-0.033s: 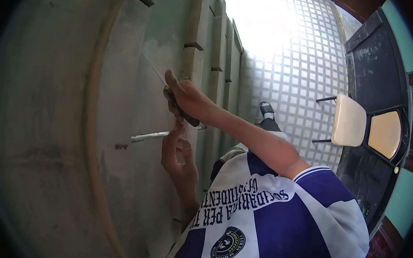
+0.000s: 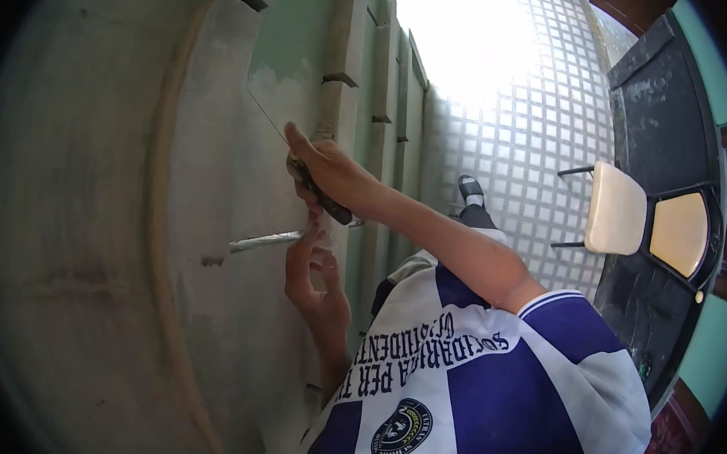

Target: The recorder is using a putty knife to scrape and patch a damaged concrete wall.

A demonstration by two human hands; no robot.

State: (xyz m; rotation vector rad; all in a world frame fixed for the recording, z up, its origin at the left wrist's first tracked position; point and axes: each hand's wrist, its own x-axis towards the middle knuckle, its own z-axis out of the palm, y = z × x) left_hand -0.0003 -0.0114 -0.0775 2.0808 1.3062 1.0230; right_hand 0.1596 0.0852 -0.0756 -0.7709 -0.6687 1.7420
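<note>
My right hand point(image 2: 327, 172) is wrapped round the dark handle of a putty knife point(image 2: 331, 201). Its thin blade shows edge-on and slants up and left toward a pale smeared patch on the green panel point(image 2: 293, 32). Just below, my left hand point(image 2: 316, 295) has its fingers curled, their tips close under the right hand. A narrow silvery metal strip point(image 2: 263, 242) runs out leftward from those fingers, apparently gripped in them; its other end is hidden. A small dark mark point(image 2: 212, 261) shows on the whitish surface beyond the strip's left end.
Raised boards point(image 2: 337, 115) with dark gaps run along the panel. To the right lies a tiled floor point(image 2: 529, 146), glaring at the top. A chair with a cream seat point(image 2: 618, 209) stands before a long black surface point(image 2: 667, 105). My sandalled foot point(image 2: 470, 191) is on the floor.
My right hand has shifted very slightly left, and the knife's blade shows as a thinner, darker line. The left hand and the silvery strip are nearly unmoved.
</note>
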